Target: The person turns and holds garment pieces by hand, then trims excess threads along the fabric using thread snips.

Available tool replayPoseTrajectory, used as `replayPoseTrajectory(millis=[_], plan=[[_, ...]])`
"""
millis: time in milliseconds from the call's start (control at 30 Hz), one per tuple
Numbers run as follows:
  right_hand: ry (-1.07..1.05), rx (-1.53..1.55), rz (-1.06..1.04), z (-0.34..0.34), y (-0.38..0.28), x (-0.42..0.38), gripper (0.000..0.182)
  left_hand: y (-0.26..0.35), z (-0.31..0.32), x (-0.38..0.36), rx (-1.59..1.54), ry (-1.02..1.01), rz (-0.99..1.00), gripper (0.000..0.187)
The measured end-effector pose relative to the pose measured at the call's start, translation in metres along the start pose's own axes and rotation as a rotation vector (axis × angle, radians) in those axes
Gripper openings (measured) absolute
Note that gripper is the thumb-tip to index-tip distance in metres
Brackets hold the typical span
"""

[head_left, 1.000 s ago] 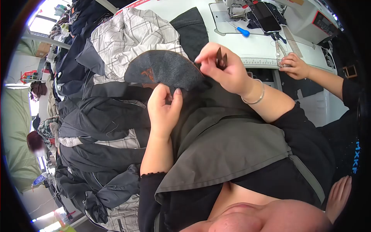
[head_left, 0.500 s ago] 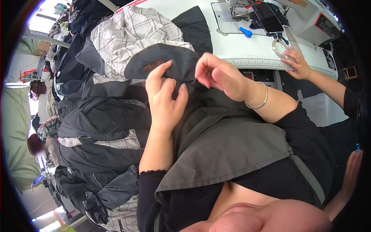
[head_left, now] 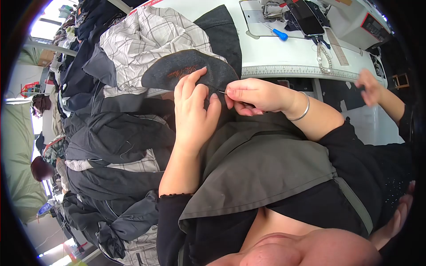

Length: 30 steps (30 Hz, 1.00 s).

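Observation:
A dark fabric panel (head_left: 159, 73) with orange-brown lettering lies at the table's front edge, joined to or resting on a white checked garment (head_left: 153, 33). My left hand (head_left: 195, 108) grips the panel's lower edge between thumb and curled fingers, its index finger lying across the fabric beside the lettering. Just to the right, my right hand (head_left: 259, 96) is closed in a pinch on a thin metal tool (head_left: 222, 92), whose tip points at the cloth near my left thumb. What kind of tool it is cannot be made out.
On the white table (head_left: 262, 55) are a blue-handled screwdriver (head_left: 280, 35), a phone (head_left: 306, 18) with a beaded strap (head_left: 323, 60) and a ruler (head_left: 337, 48). Dark garments (head_left: 117, 135) are piled at the left. Another person's hand (head_left: 370, 86) is at the right, another hand (head_left: 399, 217) lower right.
My right hand has lowered to the fabric, and the thin tool now shows in its pinch. The panel has turned flatter, showing more lettering. The other person's hand has left the beaded strap.

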State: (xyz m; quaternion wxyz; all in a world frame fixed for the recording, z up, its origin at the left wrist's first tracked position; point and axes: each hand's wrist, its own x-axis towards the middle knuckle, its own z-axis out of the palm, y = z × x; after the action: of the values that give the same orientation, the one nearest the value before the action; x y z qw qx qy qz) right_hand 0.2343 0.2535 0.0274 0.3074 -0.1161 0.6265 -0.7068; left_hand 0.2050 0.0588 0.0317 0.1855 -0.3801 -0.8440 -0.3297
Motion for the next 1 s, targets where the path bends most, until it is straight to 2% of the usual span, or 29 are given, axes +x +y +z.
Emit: replayPoseTrajectory(millis=[200,733,833,900,967,1000], plan=[[-0.008,0.063,0.057,-0.003,0.005,0.003,0.037,0.003,0.001,0.000,0.025,-0.013,-0.013,0.013],[0.042,0.113,0.009,0.003,0.010,0.008,0.035,0.003,0.002,-0.002,0.045,-0.029,-0.011,0.012],[0.044,0.153,-0.049,0.004,0.014,0.010,0.035,0.002,0.001,-0.002,0.042,-0.031,-0.009,0.012],[0.022,0.178,-0.198,0.001,0.014,0.008,0.036,0.002,0.000,-0.001,0.032,-0.030,-0.029,0.012],[0.117,0.168,-0.460,-0.008,0.009,0.007,0.038,0.001,0.000,-0.002,0.030,-0.024,-0.023,0.012],[0.191,-0.118,-0.571,-0.017,0.004,0.010,0.037,0.001,0.000,-0.003,0.027,-0.021,-0.020,0.013]])
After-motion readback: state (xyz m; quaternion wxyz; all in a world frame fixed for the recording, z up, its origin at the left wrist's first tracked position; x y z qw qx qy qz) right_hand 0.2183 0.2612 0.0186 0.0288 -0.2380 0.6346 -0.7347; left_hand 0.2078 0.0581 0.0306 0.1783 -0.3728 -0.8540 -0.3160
